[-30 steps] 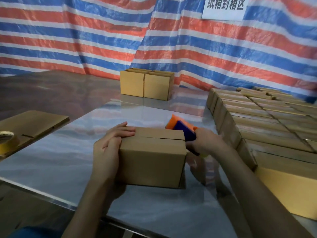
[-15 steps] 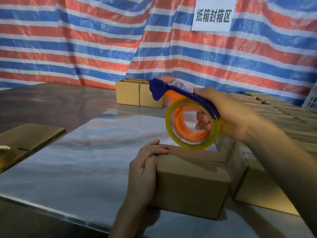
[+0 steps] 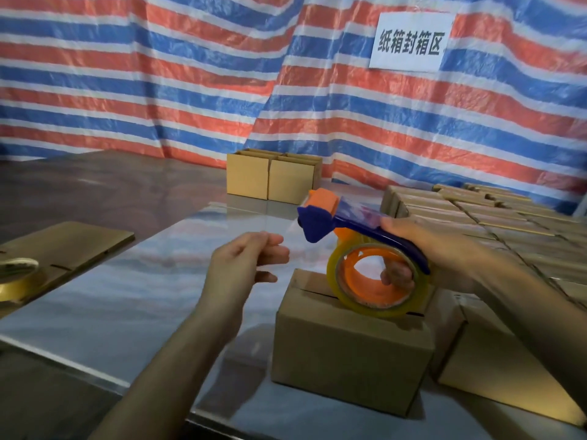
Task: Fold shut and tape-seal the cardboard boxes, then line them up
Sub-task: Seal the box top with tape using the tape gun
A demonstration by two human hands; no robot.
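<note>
Right hand (image 3: 435, 246): wrapped around the blue handle of the tape dispenser (image 3: 349, 223), with fingers (image 3: 397, 276) showing through the orange core. The dispenser is held in the air with its orange-and-blue cutter head pointing left. Its clear tape roll (image 3: 374, 308) is low over the far right of the box top. Cannot tell whether it touches.

Left hand (image 3: 251, 262): raised above the table, fingers loosely bent and pointing at the cutter head, just beside it. There is a faint sheen between the fingertips and the head. Cannot tell whether the hand pinches a tape end or holds nothing.

Box (image 3: 349, 347): on the table (image 3: 127, 296) below both hands, flaps folded down, centre seam visible at the left of the top. The roll hides the rest of the seam.

Surroundings:
- A closed neighbour box (image 3: 495, 360) is just right of the box, partly behind the right forearm.
- Rows of closed boxes (image 3: 476, 211) are packed together further right, running toward the back.
- Two open boxes (image 3: 273, 176) stand side by side and touching at the far end of the table, well apart from the hands.
- A flat cardboard sheet (image 3: 70, 246) lies to the left, with a spare tape roll (image 3: 16, 269) at the frame's edge.
- The backdrop is a red, white and blue striped tarp (image 3: 158, 74), with a white paper sign (image 3: 411, 41) pinned at upper right.
</note>
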